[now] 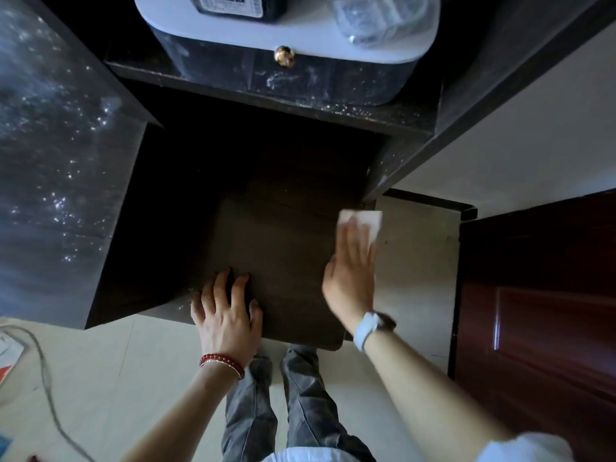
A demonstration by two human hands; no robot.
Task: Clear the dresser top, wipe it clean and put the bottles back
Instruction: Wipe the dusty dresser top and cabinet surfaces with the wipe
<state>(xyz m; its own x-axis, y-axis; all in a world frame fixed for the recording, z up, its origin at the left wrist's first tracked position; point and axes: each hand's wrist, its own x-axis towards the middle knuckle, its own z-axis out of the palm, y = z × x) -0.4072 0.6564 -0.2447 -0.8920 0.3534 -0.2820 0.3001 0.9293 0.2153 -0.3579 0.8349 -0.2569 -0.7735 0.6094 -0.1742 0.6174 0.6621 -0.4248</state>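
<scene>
Dark brown wood made up the bare dresser top (283,235), and both hands lay on it. The right hand (350,271) was stretched forward near the right edge, palm down, fingers straight and pressed together, flattening a white folded wiping cloth (366,221) against the surface; a white-strapped wristwatch (366,328) sat on that wrist. The left hand (226,311) rested at the front edge with fingers spread and slightly bent, holding nothing, a red beaded bracelet (221,361) around its wrist. On the shelf above stood a white-lidded storage box with a gold knob (284,56); a label (230,3) on an object atop it was too blurred to read.
</scene>
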